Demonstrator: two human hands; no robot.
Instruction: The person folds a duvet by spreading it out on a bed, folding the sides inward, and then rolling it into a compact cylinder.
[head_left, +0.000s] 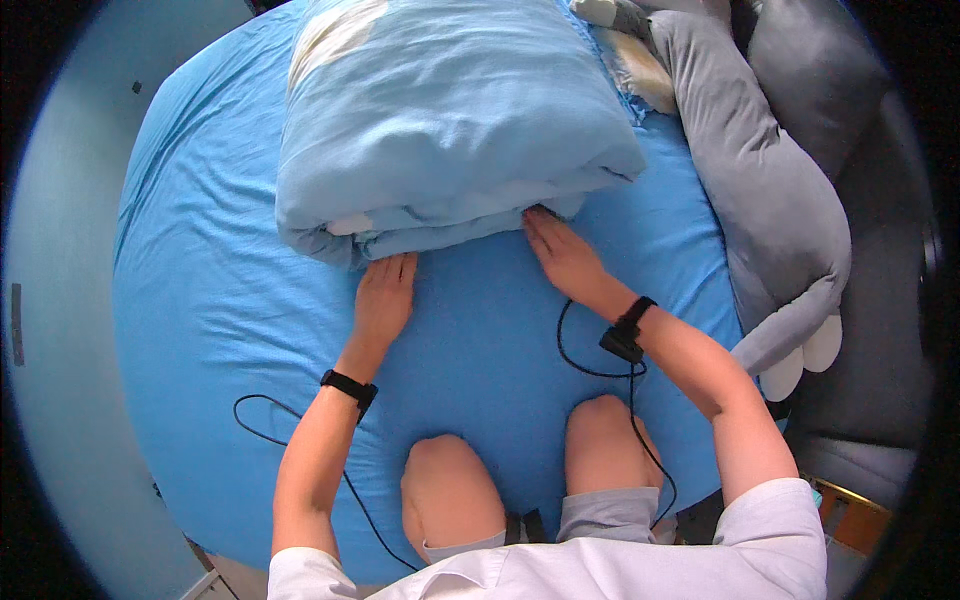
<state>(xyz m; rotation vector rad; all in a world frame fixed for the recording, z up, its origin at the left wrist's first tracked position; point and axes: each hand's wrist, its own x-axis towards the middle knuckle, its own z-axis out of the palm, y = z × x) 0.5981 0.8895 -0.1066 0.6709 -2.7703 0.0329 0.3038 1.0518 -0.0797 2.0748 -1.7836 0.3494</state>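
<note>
A thick, folded light blue quilt lies before me on a bed with a blue fitted sheet. My left hand rests palm down on the sheet, its fingertips meeting the lower left part of the quilt's near edge. At that edge's right part, my right hand lies flat with straight fingers, the tips partly hidden by the fabric. Neither hand appears to grip the cloth. Cream patches show on the quilt's upper left and near its front fold.
A long grey plush toy lies along the bed's right side, beside a dark grey padded surface. A pale blue wall borders the left. Black cables trail from my wrist straps. My knees press on the sheet.
</note>
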